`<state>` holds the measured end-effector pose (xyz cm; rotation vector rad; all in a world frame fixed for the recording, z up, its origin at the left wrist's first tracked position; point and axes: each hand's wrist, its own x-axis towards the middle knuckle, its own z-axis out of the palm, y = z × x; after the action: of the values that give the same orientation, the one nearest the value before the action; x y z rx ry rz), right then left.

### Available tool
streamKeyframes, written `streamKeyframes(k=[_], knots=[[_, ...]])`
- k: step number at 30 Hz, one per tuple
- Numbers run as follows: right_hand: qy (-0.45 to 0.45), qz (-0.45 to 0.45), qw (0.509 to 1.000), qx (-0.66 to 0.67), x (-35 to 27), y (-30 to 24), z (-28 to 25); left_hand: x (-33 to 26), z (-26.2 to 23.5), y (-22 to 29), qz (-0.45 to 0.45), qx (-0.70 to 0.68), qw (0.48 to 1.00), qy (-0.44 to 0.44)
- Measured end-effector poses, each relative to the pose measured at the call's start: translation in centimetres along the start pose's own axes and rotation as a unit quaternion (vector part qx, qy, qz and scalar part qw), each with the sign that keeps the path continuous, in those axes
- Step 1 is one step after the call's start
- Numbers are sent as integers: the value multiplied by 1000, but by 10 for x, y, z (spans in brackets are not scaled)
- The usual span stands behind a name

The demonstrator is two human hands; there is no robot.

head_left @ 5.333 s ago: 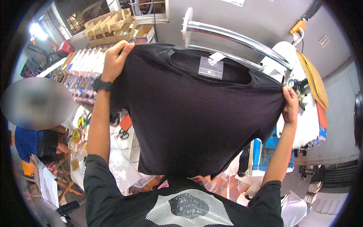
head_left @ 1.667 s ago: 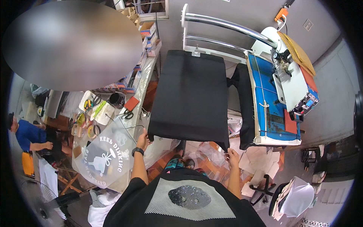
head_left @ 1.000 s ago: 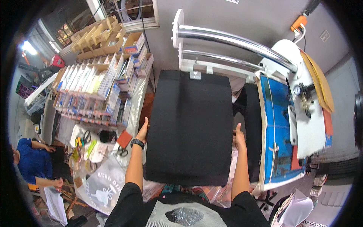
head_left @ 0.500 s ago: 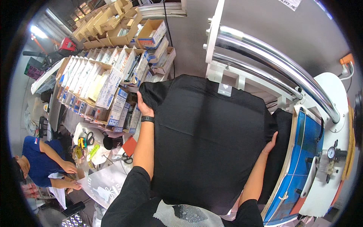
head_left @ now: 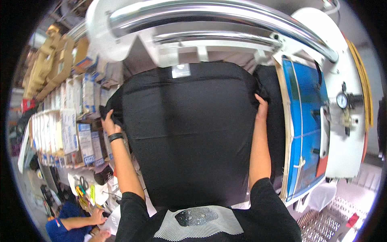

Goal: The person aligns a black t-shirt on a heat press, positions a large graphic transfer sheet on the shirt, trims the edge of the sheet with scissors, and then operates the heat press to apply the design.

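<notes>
A black T-shirt is spread out in front of me, its collar end at the white frame of a machine. A clear label lies near the neck. My left hand, with a black band at the wrist, grips the left sleeve, thumb on top. My right hand pinches the cloth at the right sleeve, its fingertips partly hidden in the fabric. Beside the right hand lies more black cloth, next to a blue panel on the machine.
Chrome bars cross the far side. At the right are a pressure gauge and a white machine body. Stacked cartons stand close on the left. Another person's hand is at a table with scissors.
My view has turned right and the machine fills more of it. The shirt, still held at both sleeves, now sits squarer to the machine, its neck end nearer the frame.
</notes>
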<state>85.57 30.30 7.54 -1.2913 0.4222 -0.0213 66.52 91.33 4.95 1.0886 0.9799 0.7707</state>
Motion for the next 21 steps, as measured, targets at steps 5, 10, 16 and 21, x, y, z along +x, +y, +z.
streamKeyframes(k=[5, 10, 16, 21], knots=[[-25, -3, 996, 86, 2, 7, -22, -34, 39, 25, 22, -2, 1000, 9], [22, 6, 999, 33, -10, -9, -4, -12, 27, 15, 24, -17, 999, -18], [119, -199, 821, -522, -8, 7, 13, 1, 4, 7, 43, 155, 987, 6], [142, -380, 698, -590, -83, -59, 87, -111, 94, 65, 285, 322, 892, -138]])
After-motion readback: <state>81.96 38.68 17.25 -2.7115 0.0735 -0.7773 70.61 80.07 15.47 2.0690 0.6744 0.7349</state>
